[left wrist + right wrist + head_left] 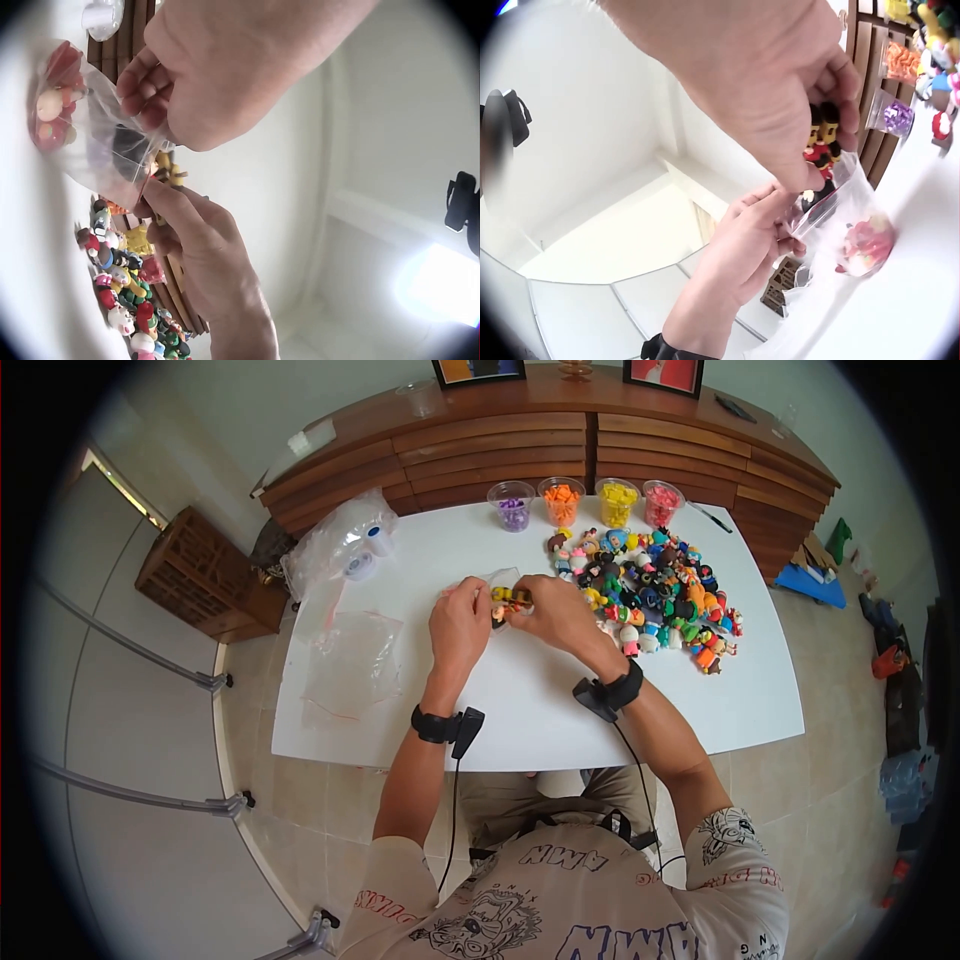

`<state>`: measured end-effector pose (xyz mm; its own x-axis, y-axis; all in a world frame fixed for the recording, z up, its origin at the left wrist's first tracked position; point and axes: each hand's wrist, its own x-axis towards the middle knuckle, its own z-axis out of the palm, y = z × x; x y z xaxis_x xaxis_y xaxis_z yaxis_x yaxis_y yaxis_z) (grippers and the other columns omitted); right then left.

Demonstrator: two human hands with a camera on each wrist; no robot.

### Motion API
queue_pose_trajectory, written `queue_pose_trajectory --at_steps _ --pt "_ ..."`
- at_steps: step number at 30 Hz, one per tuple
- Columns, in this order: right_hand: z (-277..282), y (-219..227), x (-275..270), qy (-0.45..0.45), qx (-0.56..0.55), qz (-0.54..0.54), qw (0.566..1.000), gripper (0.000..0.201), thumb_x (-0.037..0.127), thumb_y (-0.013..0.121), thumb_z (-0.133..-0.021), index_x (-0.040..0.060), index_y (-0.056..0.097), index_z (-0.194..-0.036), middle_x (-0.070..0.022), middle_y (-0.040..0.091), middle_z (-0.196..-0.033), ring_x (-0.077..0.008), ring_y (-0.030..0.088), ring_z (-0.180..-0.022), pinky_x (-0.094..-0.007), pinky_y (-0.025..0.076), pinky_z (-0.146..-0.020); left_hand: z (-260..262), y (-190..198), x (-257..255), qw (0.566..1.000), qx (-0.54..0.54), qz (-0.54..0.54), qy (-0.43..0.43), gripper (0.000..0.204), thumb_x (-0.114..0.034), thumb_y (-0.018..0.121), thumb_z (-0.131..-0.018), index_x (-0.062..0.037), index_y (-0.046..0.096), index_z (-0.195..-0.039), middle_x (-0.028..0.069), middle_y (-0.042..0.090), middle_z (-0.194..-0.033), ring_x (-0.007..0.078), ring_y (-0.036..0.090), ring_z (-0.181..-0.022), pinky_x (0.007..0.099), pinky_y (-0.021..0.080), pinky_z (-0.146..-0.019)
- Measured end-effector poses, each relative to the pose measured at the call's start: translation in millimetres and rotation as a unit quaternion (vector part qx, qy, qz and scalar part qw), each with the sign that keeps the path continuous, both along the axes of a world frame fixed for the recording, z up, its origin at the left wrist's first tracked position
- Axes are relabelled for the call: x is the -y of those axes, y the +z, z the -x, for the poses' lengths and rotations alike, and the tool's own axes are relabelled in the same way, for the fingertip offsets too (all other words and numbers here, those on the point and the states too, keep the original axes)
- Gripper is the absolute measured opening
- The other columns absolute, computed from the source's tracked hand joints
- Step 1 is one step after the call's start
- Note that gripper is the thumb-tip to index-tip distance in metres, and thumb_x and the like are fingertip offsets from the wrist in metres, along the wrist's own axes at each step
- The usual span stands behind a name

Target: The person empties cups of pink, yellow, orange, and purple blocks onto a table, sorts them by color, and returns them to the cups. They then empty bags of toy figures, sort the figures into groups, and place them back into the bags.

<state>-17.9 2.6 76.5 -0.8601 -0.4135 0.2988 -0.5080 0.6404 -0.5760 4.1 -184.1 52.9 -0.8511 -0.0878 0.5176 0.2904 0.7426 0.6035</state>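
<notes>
My left hand pinches the edge of a small clear plastic bag over the middle of the table. Several red and pink pieces and a pale round piece show through the bag's lower end. At the bag's mouth, my right hand grips small toy figurines with black, yellow and red parts. Its palm and fingers hide part of them. A dark figurine with a pale face sits just below, at the bag's opening.
Right of the hands spreads a heap of colourful figurines. Behind it stand cups of purple, orange, yellow and pink pieces, beside a pen. At left lie flat clear bags and a bulky plastic bag.
</notes>
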Motion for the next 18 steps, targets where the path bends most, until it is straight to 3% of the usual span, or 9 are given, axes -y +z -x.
queue_pose_trajectory --at_steps 4,6,7,10,12,13,15,16,18 --pt "25.7 -24.0 21.7 -0.001 0.033 0.047 0.998 0.034 0.026 0.077 -0.085 -0.0035 0.073 -0.102 -0.0254 0.075 -0.100 -0.0411 0.073 -0.087 -0.0475 0.057 -0.081 -2.1 4.9 2.6 1.000 -0.008 0.011 -0.003 0.016 -0.013 0.063 -0.102 0.0013 0.070 -0.101 0.0155 0.071 -0.073 0.0266 0.069 -0.061 0.0364 0.051 -0.059" --pt "33.7 -34.1 25.7 0.041 0.023 0.279 0.959 0.035 0.026 0.077 -0.087 -0.0043 0.073 -0.104 -0.0238 0.076 -0.096 -0.0380 0.075 -0.087 -0.0454 0.058 -0.080 -0.2 7.7 5.8 1.000 0.005 -0.006 0.001 0.016 -0.013 0.062 -0.102 0.0013 0.070 -0.101 0.0156 0.072 -0.074 0.0263 0.070 -0.062 0.0366 0.051 -0.059" --pt "32.6 -34.5 25.8 0.042 0.022 0.279 0.959 0.035 0.026 0.077 -0.087 -0.0043 0.073 -0.104 -0.0238 0.076 -0.096 -0.0380 0.075 -0.087 -0.0454 0.058 -0.080 0.6 6.4 9.7 1.000 -0.002 -0.009 0.007 0.016 -0.013 0.062 -0.102 0.0012 0.070 -0.100 0.0154 0.073 -0.074 0.0264 0.071 -0.062 0.0368 0.052 -0.059" --pt "31.5 -41.4 18.3 -0.067 -0.055 0.233 0.969 0.038 0.029 0.078 -0.091 -0.0035 0.072 -0.110 -0.0192 0.077 -0.099 -0.0294 0.075 -0.084 -0.0396 0.057 -0.073 3.3 2.7 16.9 1.000 -0.005 -0.017 0.016 0.016 -0.013 0.062 -0.102 0.0010 0.070 -0.099 0.0151 0.073 -0.073 0.0269 0.071 -0.062 0.0376 0.051 -0.059" --pt "45.2 -53.6 13.9 -0.059 0.044 0.078 0.994 0.033 0.028 0.072 -0.093 -0.0034 0.072 -0.101 -0.0155 0.077 -0.089 -0.0229 0.074 -0.074 -0.0351 0.056 -0.067 4.5 0.5 19.7 1.000 0.002 -0.021 0.018 0.016 -0.012 0.062 -0.102 0.0009 0.070 -0.099 0.0149 0.073 -0.073 0.0274 0.071 -0.062 0.0382 0.051 -0.059" --pt "49.8 -48.3 15.6 -0.060 0.044 0.079 0.994 0.033 0.028 0.072 -0.093 -0.0034 0.072 -0.101 -0.0155 0.077 -0.089 -0.0229 0.074 -0.074 -0.0351 0.056 -0.067 7.1 0.4 21.1 1.000 0.003 -0.012 0.020 0.015 -0.012 0.062 -0.102 0.0005 0.070 -0.099 0.0148 0.072 -0.071 0.0275 0.070 -0.061 0.0391 0.051 -0.058" --pt "59.4 -36.9 25.3 0.032 0.182 0.118 0.976 0.030 0.026 0.067 -0.094 -0.0032 0.072 -0.090 -0.0119 0.074 -0.077 -0.0179 0.071 -0.065 -0.0326 0.054 -0.061 14.5 4.9 31.0 1.000 0.003 -0.002 0.024 0.015 -0.012 0.062 -0.101 0.0001 0.070 -0.099 0.0148 0.071 -0.070 0.0277 0.069 -0.060 0.0399 0.050 -0.058" --pt "56.6 -23.0 30.5 0.047 0.138 0.161 0.976 0.028 0.022 0.065 -0.092 -0.0028 0.071 -0.080 -0.0096 0.072 -0.070 -0.0147 0.068 -0.059 -0.0308 0.053 -0.058 19.2 11.1 41.7 0.998 -0.025 0.027 0.060 0.014 -0.012 0.062 -0.101 -0.0006 0.070 -0.099 0.0149 0.070 -0.069 0.0277 0.067 -0.059 0.0402 0.049 -0.057" --pt "64.0 -10.3 45.7 0.059 0.124 0.157 0.978 0.027 0.023 0.066 -0.090 -0.0008 0.073 -0.080 -0.0103 0.073 -0.070 -0.0177 0.070 -0.063 -0.0334 0.055 -0.063 23.9 28.8 65.5 0.992 -0.071 0.045 0.097 0.013 -0.013 0.063 -0.100 -0.0021 0.071 -0.098 0.0158 0.068 -0.068 0.0281 0.065 -0.058 0.0403 0.048 -0.057"
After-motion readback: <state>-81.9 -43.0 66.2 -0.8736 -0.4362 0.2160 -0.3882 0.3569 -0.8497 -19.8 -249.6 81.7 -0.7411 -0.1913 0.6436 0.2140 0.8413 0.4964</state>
